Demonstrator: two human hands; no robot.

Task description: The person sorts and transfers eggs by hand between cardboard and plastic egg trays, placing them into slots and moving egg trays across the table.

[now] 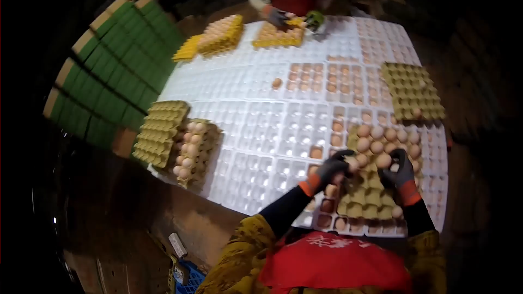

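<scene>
A pulp egg tray [368, 196] lies in front of me on top of white plastic trays, its far half filled with eggs [390, 147] and its near cups mostly bare. My left hand [330, 170], in a grey glove with an orange cuff, is at the tray's left edge with its fingers closed around an egg [353, 164]. On the right side, my right hand [402, 171] in a matching glove curls over the tray, closed on an egg [394, 167]. Another egg [383, 160] sits right beside its fingertips. The palms are hidden.
White moulded trays [253, 171] cover the table, some cells holding eggs. Another pulp tray [412, 92] lies at right. Egg-filled pulp trays [204, 147] stand at the left edge. Across the table, gloved hands of a person [277, 16] work over a yellow tray [279, 35]. Green boxes [117, 60] are stacked left.
</scene>
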